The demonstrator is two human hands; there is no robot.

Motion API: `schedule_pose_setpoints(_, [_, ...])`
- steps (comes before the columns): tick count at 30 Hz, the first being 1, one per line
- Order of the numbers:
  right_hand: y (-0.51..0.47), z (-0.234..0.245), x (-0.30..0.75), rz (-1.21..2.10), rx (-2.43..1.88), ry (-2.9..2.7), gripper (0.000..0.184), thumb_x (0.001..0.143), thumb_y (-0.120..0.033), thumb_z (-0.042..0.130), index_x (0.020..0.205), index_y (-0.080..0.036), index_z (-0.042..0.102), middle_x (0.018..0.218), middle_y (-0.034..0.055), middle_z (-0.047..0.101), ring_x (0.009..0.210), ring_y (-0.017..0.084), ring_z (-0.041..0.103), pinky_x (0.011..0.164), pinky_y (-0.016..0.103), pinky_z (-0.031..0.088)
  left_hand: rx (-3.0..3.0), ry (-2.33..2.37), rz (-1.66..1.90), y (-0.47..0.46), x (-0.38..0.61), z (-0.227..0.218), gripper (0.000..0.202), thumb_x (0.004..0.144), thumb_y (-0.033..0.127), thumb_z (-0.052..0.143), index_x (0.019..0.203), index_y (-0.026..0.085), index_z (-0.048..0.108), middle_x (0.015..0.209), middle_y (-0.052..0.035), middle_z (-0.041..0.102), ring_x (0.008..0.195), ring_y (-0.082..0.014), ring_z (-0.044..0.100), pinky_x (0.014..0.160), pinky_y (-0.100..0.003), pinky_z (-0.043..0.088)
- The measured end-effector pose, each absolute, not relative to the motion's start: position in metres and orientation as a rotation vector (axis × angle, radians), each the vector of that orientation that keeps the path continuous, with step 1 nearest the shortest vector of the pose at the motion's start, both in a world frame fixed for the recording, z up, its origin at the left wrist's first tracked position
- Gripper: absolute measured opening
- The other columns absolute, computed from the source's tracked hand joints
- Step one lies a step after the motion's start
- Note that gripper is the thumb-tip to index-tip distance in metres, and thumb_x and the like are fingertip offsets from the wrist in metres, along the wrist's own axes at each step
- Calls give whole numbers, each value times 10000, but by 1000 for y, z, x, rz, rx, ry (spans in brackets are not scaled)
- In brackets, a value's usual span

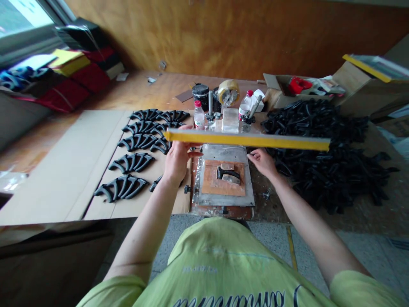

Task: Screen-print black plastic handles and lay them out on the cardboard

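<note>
Head view: left hand (177, 161) grips the left end of the raised yellow bar (249, 140); right hand (262, 162), loosely open and empty, touches the metal plate (225, 152) (black handle (227, 173) sits centred on it). Best hold the bar level, fingers clear.

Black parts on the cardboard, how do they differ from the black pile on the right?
The parts on the cardboard lie flat in neat, separate groups; the pile is a tangled heap. The cardboard parts are few; the pile holds far more. The parts lie left of the metal plate, the pile right of it. Both seem the same black curved pieces.
</note>
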State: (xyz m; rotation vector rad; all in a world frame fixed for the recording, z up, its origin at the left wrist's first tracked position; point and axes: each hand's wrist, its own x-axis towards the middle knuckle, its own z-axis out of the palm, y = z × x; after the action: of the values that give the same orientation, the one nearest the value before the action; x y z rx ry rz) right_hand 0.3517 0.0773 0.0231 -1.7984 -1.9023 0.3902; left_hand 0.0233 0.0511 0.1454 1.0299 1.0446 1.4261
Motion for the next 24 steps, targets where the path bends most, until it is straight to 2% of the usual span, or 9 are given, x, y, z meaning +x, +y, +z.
schedule_pose_setpoints(3, [47, -4, 313, 400, -1748, -2139, 278, 846, -441, 684, 883, -168, 643, 915, 80, 672, 865, 200, 624, 785, 304, 479, 1074, 1011, 1415, 80, 30, 162, 581, 942, 659, 320, 1210, 187, 529, 1002, -90, 666, 982, -207, 671, 692, -291, 565])
schedule_pose_setpoints(5, [37, -9, 291, 377, -1765, -2276, 199, 886, -358, 656, 850, -166, 619, 951, 107, 666, 948, 219, 610, 834, 313, 458, 1060, 1028, 1455, 83, 34, 158, 567, 938, 662, 342, 1248, 212, 493, 1016, -80, 670, 960, -188, 676, 697, -280, 560])
schedule_pose_setpoints(7, [31, -3, 277, 425, -1862, -2268, 161, 950, -307, 564, 883, -166, 602, 910, 106, 672, 902, 219, 616, 790, 306, 450, 1007, 1086, 1484, 66, 41, 138, 576, 911, 680, 397, 1259, 229, 484, 1029, -71, 679, 905, -172, 684, 671, -260, 554])
schedule_pose_setpoints(9, [25, 6, 265, 497, -1951, -2151, 191, 1000, -301, 463, 957, -161, 586, 874, 95, 675, 835, 213, 623, 733, 298, 445, 930, 1146, 1320, 34, 53, 108, 627, 853, 712, 484, 1200, 193, 534, 1023, -99, 696, 862, -194, 692, 615, -259, 547])
schedule_pose_setpoints(11, [12, 13, 250, 498, -1946, -2047, 222, 1018, -314, 417, 1001, -157, 573, 887, 95, 673, 844, 214, 624, 738, 300, 447, 843, 1136, 890, -4, 68, 77, 681, 765, 720, 610, 1133, 147, 585, 1053, -158, 706, 894, -263, 699, 585, -290, 552])
schedule_pose_setpoints(14, [-12, 15, 222, 430, -1668, -2171, 192, 1003, -316, 458, 988, -172, 585, 962, 101, 665, 950, 218, 601, 841, 310, 450, 654, 1143, 806, -46, 84, 43, 656, 777, 732, 579, 1118, 172, 578, 1114, -152, 700, 1023, -294, 680, 665, -331, 580])
schedule_pose_setpoints(18, [-12, 11, 237, 366, -1281, -2421, 148, 979, -273, 503, 1014, -216, 635, 1071, 78, 666, 1045, 217, 559, 937, 340, 435, 525, 1262, 976, -53, 59, 22, 557, 792, 685, 598, 996, 168, 558, 1034, -115, 718, 919, -244, 717, 661, -302, 576])
schedule_pose_setpoints(21, [20, 9, 314, 183, -1590, -2346, 216, 957, -188, 473, 1064, -188, 661, 1090, 116, 669, 1062, 255, 541, 913, 383, 440, 578, 1467, 1067, -49, 6, 7, 529, 812, 678, 573, 949, 169, 539, 1050, -127, 725, 824, -212, 734, 621, -266, 558])
schedule_pose_setpoints(24, [52, -1, 409, -102, -2179, -2213, 293, 899, -114, 459, 1108, -97, 664, 1045, 215, 671, 1064, 337, 521, 841, 442, 427, 560, 1747, 1083, -56, -52, -17, 490, 869, 656, 492, 971, 178, 512, 977, -131, 732, 728, -199, 733, 583, -262, 538])
